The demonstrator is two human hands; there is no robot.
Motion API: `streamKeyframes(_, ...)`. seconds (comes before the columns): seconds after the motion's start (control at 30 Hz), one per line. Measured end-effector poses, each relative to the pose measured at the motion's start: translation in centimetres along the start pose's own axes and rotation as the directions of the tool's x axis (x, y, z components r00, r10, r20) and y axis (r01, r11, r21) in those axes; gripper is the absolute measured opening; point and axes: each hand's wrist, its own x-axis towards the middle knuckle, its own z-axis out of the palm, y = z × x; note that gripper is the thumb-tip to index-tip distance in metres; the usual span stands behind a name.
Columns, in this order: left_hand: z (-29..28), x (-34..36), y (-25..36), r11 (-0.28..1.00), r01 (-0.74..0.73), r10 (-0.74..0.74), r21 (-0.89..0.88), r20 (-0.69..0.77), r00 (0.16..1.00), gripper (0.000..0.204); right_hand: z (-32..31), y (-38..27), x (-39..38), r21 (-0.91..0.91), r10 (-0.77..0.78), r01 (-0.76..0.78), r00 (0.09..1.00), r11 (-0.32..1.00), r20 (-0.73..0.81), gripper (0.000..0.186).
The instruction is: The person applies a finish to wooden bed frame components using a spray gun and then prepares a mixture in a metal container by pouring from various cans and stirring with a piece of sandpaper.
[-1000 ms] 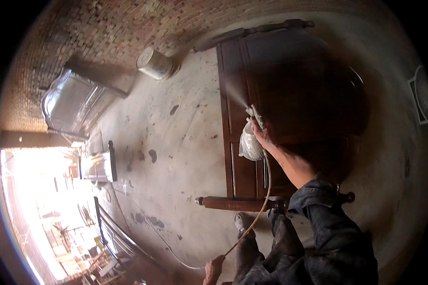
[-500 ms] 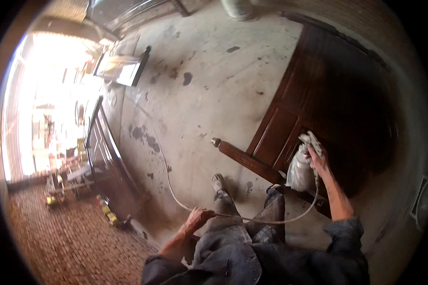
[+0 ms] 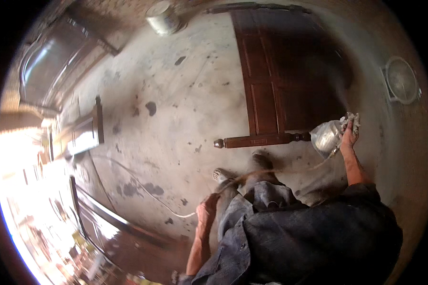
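My right hand (image 3: 349, 137) grips a spray gun (image 3: 353, 118) caked with pale residue. Its cup (image 3: 324, 138) is wrapped in clear plastic and hangs to the left of my fingers. A faint mist (image 3: 340, 92) shows beyond the nozzle, over the right edge of a dark red-brown wooden panel (image 3: 264, 107) lying on the floor. The panel's near rail (image 3: 261, 141) has turned ends. My left hand (image 3: 207, 209) is closed around a thin pale hose (image 3: 147, 192), which crosses in front of my legs to the gun.
A round fan (image 3: 401, 80) stands by the right wall. At the far side is a whitish bucket (image 3: 162, 19). Other dark wooden pieces (image 3: 57, 59) lean at the far left, and a glossy panel (image 3: 138, 249) lies near left. Dark stains spot the concrete floor (image 3: 195, 95).
My view has turned to the right. My right hand has carried the spray gun from over the panel's near part to its right side. The left hand still grips the hose.
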Motion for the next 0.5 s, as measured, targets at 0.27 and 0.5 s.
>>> streamKeyframes(0.27,-8.9,6.5,3.1,0.986,-0.159,0.165,-0.056,0.137,0.977,0.026,-5.2,-3.5,-9.2,0.095,-0.112,0.124,0.986,0.988,-0.122,0.053)
streamKeyframes(0.5,-13.4,12.8,1.4,0.993,-0.054,0.070,-0.103,0.154,0.986,0.030,5.2,-12.4,-10.2,0.214,0.012,0.001,0.998,0.977,-0.058,0.055)
